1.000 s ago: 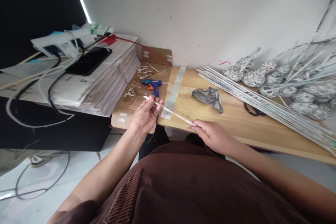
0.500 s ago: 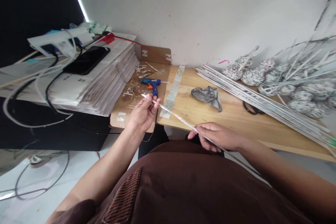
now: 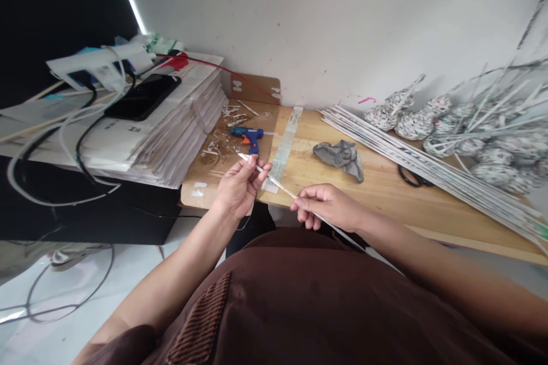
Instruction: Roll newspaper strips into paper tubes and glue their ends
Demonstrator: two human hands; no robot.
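A long thin rolled paper stick (image 3: pixel 281 185) slants down to the right in front of my body. Near its pointed upper end, my left hand (image 3: pixel 243 182) pinches it between thumb and fingers. My right hand (image 3: pixel 321 205) is closed on the same stick lower down, and the rest of it runs under my right forearm. Just beyond my left hand a blue glue gun (image 3: pixel 252 137) lies on a brown cardboard sheet (image 3: pixel 194 197) with paper scraps (image 3: pixel 235 117) around it.
Stacked paper (image 3: pixel 171 142), a black phone (image 3: pixel 144 96) and cables are at left. A grey cloth (image 3: pixel 339 158) lies on the wooden table (image 3: pixel 295 154). At right are a bundle of paper sticks (image 3: pixel 406 159), black scissors handles (image 3: pixel 410 177) and several woven paper shapes (image 3: pixel 413 124).
My right hand has moved left and slightly up along the stick, closer to my left hand. My left hand, still pinching it, has shifted slightly right.
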